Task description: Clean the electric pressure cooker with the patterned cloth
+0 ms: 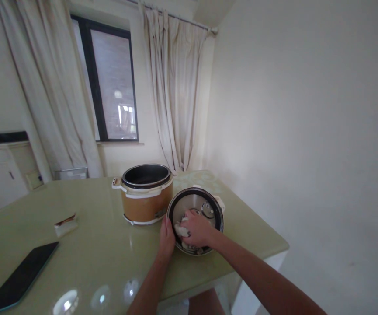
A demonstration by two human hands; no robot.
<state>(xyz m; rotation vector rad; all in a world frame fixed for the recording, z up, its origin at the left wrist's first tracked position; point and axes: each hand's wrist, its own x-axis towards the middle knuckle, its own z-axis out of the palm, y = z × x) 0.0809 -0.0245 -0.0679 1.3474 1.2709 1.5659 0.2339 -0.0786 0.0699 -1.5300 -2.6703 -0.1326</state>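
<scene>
A round cooker lid (193, 202) stands tilted on the table, its metal inner side with a black rim turned toward me. My left hand (167, 238) grips the lid's left edge and steadies it. Inside the lid, my right hand (197, 227) presses a crumpled whitish cloth (181, 229) against the metal, fingers bent around it. Just behind and to the left sits the cooker body (147, 203), orange-brown with white trim, its top uncovered and a dark inner pot (147, 175) inside.
On the pale green glossy table (103, 258) lie a dark tablet-like slab (20, 278) at the left and a small white packet (66, 224). A wall (290, 131) rises close on the right. Curtains (177, 87) and a window stand behind.
</scene>
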